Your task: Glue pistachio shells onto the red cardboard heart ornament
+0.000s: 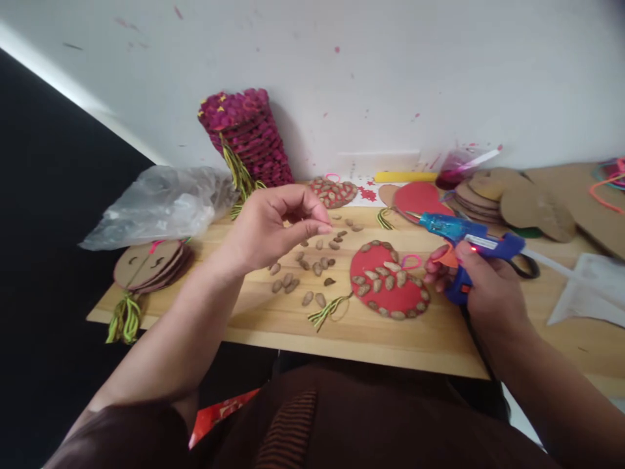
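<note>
My right hand (pixel 493 286) is wrapped round a blue hot glue gun (pixel 481 244), its nozzle pointing left above the table and a small red light lit on its side. My left hand (pixel 280 225) is raised over scattered brown oval shells or seeds (pixel 319 266), thumb and fingertips pinched together; whatever may be between them is hidden or too small to see. Between the hands lies a red heart (pixel 371 260), edged with the same brown pieces and with more in a leaf-like pattern across its middle. It has a pink loop (pixel 411 262) and a green yarn tassel (pixel 328 314).
At left are a clear plastic bag (pixel 161 202) and stacked cardboard discs (pixel 151 266). A purple woven piece (pixel 249 137) leans on the wall. Behind stand another decorated heart (pixel 334 192), a plain red heart (pixel 422 198) and a cup (pixel 454 170). Cardboard shapes (pixel 537 205) lie right.
</note>
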`<move>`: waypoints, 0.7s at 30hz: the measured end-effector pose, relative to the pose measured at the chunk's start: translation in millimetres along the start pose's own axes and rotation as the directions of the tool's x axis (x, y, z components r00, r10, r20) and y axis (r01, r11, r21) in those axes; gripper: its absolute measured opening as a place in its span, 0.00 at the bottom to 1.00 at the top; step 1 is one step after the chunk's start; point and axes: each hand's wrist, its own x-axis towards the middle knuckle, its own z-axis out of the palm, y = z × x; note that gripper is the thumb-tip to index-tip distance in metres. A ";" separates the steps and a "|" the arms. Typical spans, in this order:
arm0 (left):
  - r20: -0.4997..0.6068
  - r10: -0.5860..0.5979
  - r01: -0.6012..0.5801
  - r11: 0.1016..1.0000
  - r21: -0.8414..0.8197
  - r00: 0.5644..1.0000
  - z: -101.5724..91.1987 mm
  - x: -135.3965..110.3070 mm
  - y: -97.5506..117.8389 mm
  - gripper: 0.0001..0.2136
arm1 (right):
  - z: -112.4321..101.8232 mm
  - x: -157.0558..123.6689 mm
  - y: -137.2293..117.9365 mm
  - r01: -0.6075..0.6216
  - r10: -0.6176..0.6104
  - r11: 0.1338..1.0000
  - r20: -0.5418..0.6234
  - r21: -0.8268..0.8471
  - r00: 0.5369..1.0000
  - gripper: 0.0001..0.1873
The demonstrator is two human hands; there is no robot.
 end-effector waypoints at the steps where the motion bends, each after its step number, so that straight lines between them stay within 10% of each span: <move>1: -0.026 0.022 -0.020 0.998 0.057 0.999 -5.1 4.3 2.1 0.09 | 0.1 -0.2 -0.5 -0.006 0.006 1.000 -0.010 -0.002 1.000 0.16; 11: -0.012 -0.037 0.039 0.967 0.253 0.999 -11.3 16.9 -46.5 0.17 | 3.5 -1.2 -5.4 -0.066 0.061 0.996 -0.086 -0.057 0.994 0.21; 21: 0.034 -0.238 0.154 0.725 0.672 0.971 -32.8 15.8 -57.5 0.08 | 6.4 -1.2 -13.4 -0.136 0.109 0.975 -0.155 -0.175 0.982 0.14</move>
